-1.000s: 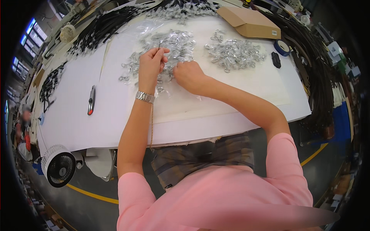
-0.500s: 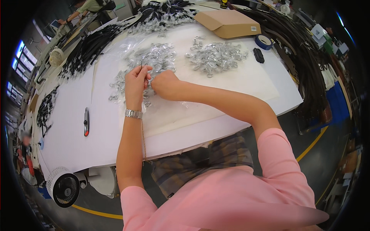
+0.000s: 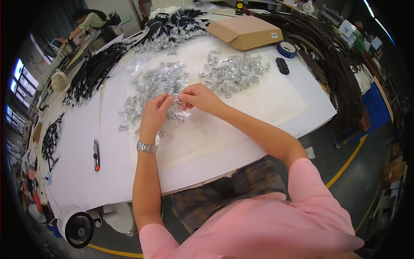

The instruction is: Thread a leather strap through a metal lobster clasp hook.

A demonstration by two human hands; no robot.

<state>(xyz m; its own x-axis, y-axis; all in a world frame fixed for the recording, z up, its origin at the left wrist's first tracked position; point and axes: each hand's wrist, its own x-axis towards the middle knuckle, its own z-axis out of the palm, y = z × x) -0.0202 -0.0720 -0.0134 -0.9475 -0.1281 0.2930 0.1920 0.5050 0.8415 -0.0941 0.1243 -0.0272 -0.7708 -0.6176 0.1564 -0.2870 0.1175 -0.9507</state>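
Observation:
My left hand (image 3: 156,111) is closed in a pinch over the near edge of the left pile of small silver metal clasps in clear plastic (image 3: 161,82). A thin dark strip (image 3: 167,95) sticks up from its fingertips. Just to the right, my right hand (image 3: 199,98) is closed too, thumb and fingers together around a small shiny piece (image 3: 180,102), which looks like a metal clasp but is mostly hidden. The fingertips of both hands nearly meet. A second pile of silver clasps (image 3: 235,73) lies beyond my right hand.
On the white table (image 3: 116,172) a utility knife (image 3: 96,154) lies left. Black strap bundles (image 3: 95,67) spread at far left. A cardboard box (image 3: 246,32), blue tape roll (image 3: 286,49) and black oblong item (image 3: 282,66) sit far right. A small fan (image 3: 79,228) stands near left. One person (image 3: 95,21) works beyond.
My right hand has turned and lifted from a fist over the pile, and its fingertips now pinch a small shiny piece beside my left hand. The view has shifted slightly.

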